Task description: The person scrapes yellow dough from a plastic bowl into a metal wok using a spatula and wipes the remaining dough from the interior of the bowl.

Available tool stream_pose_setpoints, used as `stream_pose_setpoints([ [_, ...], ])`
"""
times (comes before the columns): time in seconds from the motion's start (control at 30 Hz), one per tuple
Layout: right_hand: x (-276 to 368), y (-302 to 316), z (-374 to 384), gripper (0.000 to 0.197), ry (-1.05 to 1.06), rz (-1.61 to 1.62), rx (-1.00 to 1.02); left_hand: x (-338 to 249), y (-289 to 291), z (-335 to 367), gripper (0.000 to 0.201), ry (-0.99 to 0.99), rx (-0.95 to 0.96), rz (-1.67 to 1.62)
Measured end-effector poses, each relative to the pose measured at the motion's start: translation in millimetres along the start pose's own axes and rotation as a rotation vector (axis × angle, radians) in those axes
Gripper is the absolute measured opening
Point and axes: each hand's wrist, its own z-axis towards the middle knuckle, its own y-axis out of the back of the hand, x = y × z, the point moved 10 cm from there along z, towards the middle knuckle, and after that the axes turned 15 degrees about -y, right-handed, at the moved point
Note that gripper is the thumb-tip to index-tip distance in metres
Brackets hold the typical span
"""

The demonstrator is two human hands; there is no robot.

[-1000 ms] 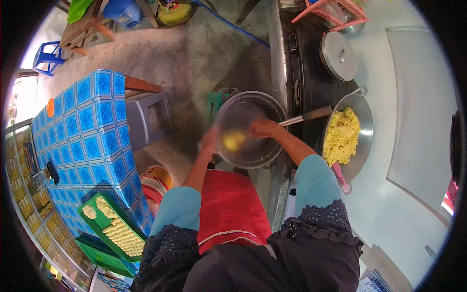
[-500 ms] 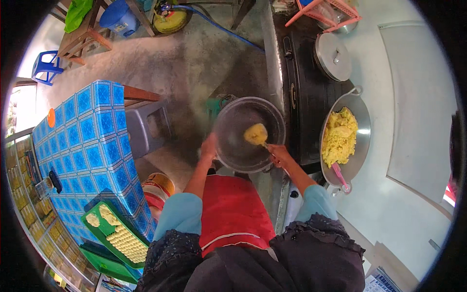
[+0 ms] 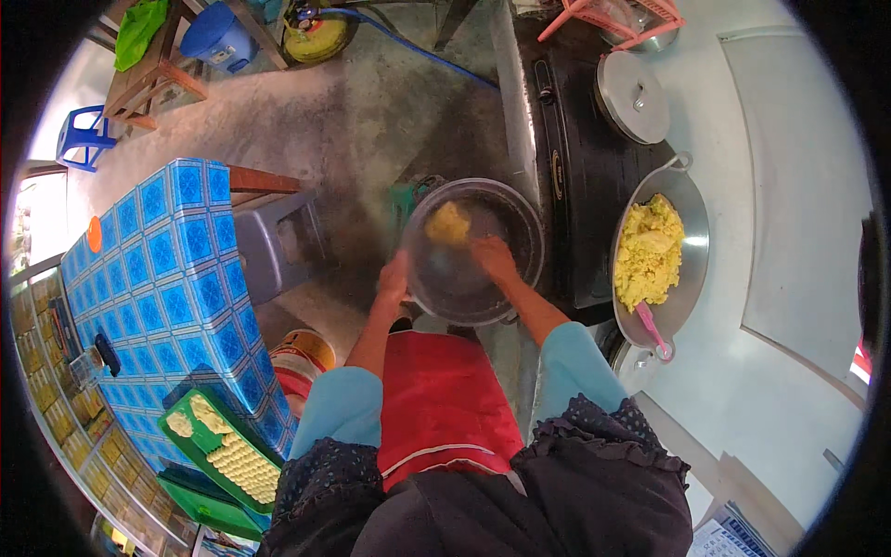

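Observation:
In front of me is a wide, dark grey basin, tilted slightly. My left hand is closed round its left rim. Inside the basin, a yellow mashed lump sits at the head of a spoon near the far left wall. My right hand reaches in over the basin with its fingers closed at the spoon's handle, which the hand and motion blur mostly hide. To the right stands a large metal wok heaped with yellow mash, a pink-handled utensil resting in it.
A black gas stove with a lidded pot lies to the right. On the left, a blue checked tablecloth carries a green tray of small, pale, shaped pieces. A grey stool stands beside that table, and a blue hose crosses the floor.
My right hand has moved left and farther into the basin, carrying the yellow lump toward the far left wall. My left hand stays on the rim.

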Motion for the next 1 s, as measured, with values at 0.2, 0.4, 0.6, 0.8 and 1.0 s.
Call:
stream_pose_setpoints([
  [0.2,26,12,-32,0.035,-0.014,0.027,0.143,10,0,7,0.078,-0.006,0.055,0.001],
  [0.4,27,23,-44,0.033,0.051,0.196,0.302,10,-1,4,0.083,0.002,0.068,-0.014],
  [0.6,-3,50,-108,0.032,-0.094,0.382,0.3,23,0,8,0.077,0.082,0.04,-0.08],
  [0.8,-57,149,-215,0.033,-0.299,0.932,0.276,42,-11,20,0.061,0.062,0.179,0.109],
  [1.0,-178,299,-281,0.032,-0.29,0.774,-0.373,4,-34,-9,0.053,-0.03,0.167,0.147],
])
